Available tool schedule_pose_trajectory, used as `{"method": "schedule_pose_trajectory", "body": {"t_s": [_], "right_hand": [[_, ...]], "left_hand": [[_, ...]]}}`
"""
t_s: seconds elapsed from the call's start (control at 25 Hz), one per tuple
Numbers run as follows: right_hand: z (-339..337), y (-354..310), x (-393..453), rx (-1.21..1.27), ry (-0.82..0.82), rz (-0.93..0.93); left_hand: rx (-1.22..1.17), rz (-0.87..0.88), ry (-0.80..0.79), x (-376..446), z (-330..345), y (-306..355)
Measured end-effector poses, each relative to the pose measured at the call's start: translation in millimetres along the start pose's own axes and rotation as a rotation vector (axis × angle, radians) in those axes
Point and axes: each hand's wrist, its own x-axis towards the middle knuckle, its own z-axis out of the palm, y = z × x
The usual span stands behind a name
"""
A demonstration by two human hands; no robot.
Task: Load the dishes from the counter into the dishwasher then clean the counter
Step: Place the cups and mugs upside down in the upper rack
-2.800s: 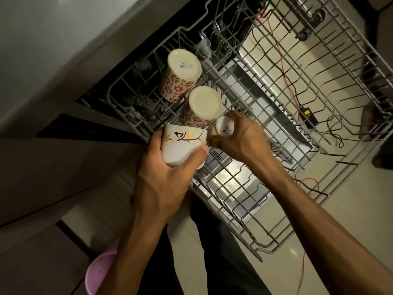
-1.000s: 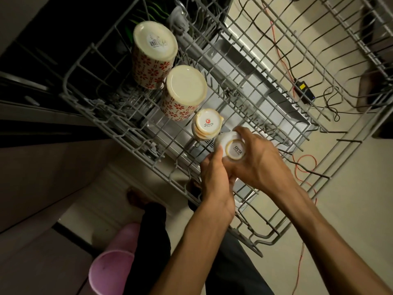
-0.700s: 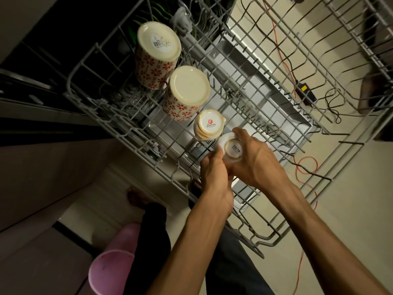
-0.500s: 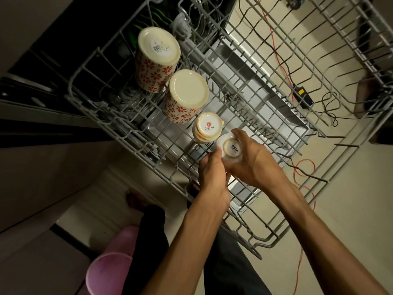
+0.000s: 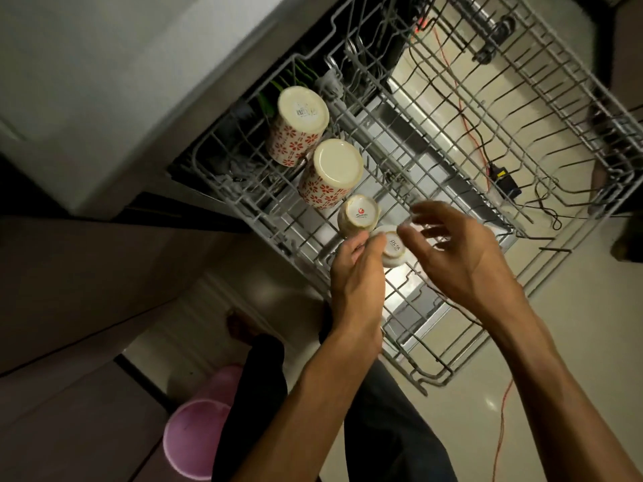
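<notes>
The grey wire dishwasher rack [image 5: 449, 140] is pulled out below me. Upside down along its left side stand two red-flowered mugs [image 5: 299, 128] [image 5: 332, 172], a small cream cup [image 5: 358, 215] and a small white cup [image 5: 393, 248]. My left hand [image 5: 356, 276] lies against the white cup's left side with its fingers fairly straight. My right hand [image 5: 455, 248] hovers just right of that cup, fingers spread and blurred, holding nothing.
The counter edge [image 5: 114, 74] and cabinet fronts run along the left. A pink bucket [image 5: 198, 436] stands on the floor at the bottom left beside my legs. Red and black cables and a small black box [image 5: 506, 182] lie on the floor under the rack.
My right hand has let go of the white cup and drawn back to the right with fingers spread. My left hand stays beside the cup. The view has shifted down the rack.
</notes>
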Motion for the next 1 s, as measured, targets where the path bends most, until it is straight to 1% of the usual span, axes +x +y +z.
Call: {"method": "schedule_pose_trajectory", "body": {"t_s": [0.12, 0.24, 0.32, 0.44, 0.52, 0.6, 0.8, 1.0], "right_hand": [[-21.7, -52.3, -11.1, 0.079, 0.046, -0.200], [-38.9, -106.6, -19.0, 0.109, 0.076, -0.398], [-46.5, -142.0, -27.1, 0.097, 0.077, -0.521], [-47.3, -188.6, -42.1, -0.038, 0.038, -0.680], [-44.7, -214.6, -54.7, -0.069, -0.012, -0.730], [-38.6, -239.3, -71.1, -0.035, -0.074, -0.742], [-14.9, -286.3, -113.2, 0.065, -0.176, -0.781], [14.5, -325.2, -142.3, 0.061, -0.247, -0.874]], "left_hand": [[-0.047, 0.076, -0.044, -42.7, -13.4, 28.3], [-0.085, 0.196, -0.009, -81.9, -33.5, 56.5], [-0.069, 0.354, 0.051, -110.5, -48.6, 75.0], [0.062, 0.609, 0.205, -148.1, -75.2, 93.2], [0.185, 0.724, 0.270, -167.0, -95.4, 98.3], [0.225, 0.794, 0.329, -183.0, -119.7, 101.6], [0.129, 0.852, 0.490, -214.2, -176.2, 103.9], [0.034, 0.894, 0.607, -231.3, -234.4, 94.2]]}}
